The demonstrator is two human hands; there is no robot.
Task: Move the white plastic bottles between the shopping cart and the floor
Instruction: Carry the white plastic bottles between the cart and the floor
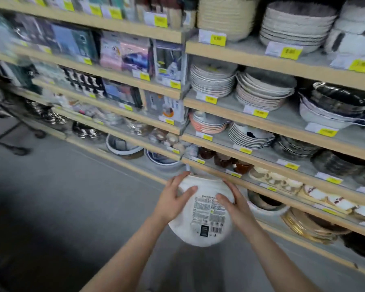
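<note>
A large white plastic bottle (202,220) with a printed label and barcode hangs in the air in front of me, above the grey floor (61,197). My left hand (173,199) holds its left side, fingers and thumb curved around it. On its right side my right hand (232,202) grips it the same way. The bottle's top points away from me, toward the lower shelves. A dark shopping cart frame with wheels (15,131) shows blurred at the far left.
Tall wooden shelving (261,60) runs along the aisle, with stacked plates and bowls (213,81) on the right and boxed goods (124,53) on the left. Its bottom shelf edge (282,232) lies close beside the bottle. Open grey floor spreads to the left.
</note>
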